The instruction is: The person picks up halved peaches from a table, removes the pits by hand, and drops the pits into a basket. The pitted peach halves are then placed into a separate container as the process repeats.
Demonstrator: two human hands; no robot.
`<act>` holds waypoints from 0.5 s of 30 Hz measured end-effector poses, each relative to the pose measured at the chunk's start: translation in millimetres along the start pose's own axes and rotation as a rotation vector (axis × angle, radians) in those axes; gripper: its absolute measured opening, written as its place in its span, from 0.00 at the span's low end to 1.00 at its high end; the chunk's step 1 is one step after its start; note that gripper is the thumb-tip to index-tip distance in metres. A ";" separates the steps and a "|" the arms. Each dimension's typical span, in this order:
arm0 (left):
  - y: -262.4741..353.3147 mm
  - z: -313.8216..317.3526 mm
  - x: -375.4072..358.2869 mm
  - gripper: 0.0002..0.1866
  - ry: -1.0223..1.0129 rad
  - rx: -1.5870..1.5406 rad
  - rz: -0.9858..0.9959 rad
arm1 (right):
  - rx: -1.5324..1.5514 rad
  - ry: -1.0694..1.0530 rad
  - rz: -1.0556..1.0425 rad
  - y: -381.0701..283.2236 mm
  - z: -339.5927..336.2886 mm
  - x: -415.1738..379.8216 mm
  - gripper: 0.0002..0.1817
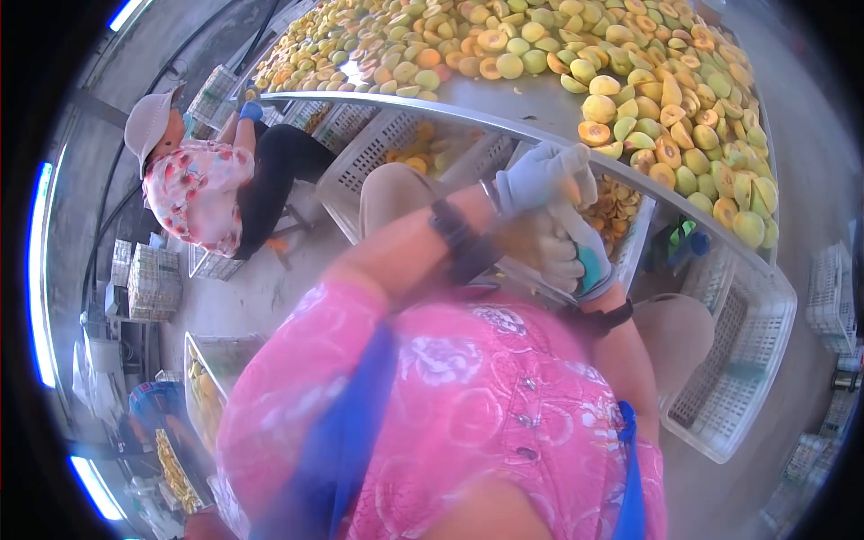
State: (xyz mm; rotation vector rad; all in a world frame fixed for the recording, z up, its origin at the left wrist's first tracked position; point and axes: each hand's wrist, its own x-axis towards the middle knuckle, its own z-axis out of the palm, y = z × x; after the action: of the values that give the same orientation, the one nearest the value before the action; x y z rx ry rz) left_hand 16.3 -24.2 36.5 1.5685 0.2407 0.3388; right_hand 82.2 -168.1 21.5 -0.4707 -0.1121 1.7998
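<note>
Gloved hands [553, 220] around peach [522, 238]

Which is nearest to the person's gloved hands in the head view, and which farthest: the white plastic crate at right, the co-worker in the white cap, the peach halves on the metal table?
From the gloved hands:
1. Peach halves, just above.
2. White plastic crate, lower right.
3. Co-worker in the white cap, far left.

Fruit-heaped table [531, 103] above, crates [738, 360] beside crowd the hands [553, 220].
</note>
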 end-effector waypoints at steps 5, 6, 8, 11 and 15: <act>-8.0 -9.1 -2.3 0.32 -0.017 -0.415 0.019 | 0.262 -0.617 0.190 4.7 -22.7 29.4 0.14; -10.5 -9.9 -2.9 0.32 0.059 -0.570 0.002 | 0.384 -0.799 0.267 5.8 -25.9 34.7 0.15; -24.5 -27.8 0.4 0.29 0.145 -0.582 -0.001 | 0.291 -0.608 0.244 2.9 -14.0 22.3 0.15; -9.2 -74.1 -22.0 0.25 0.479 -0.853 -0.002 | 0.296 -0.487 0.264 0.9 -14.0 15.3 0.17; 5.5 -170.3 -48.1 0.20 0.815 0.144 -0.120 | 0.249 -0.479 0.139 -6.5 -17.8 10.0 0.18</act>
State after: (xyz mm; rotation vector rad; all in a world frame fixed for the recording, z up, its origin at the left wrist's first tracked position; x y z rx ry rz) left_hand -90.2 117.2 40.0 1.4756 1.0008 0.8724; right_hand 92.6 -159.8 4.7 0.1390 -0.1858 2.0022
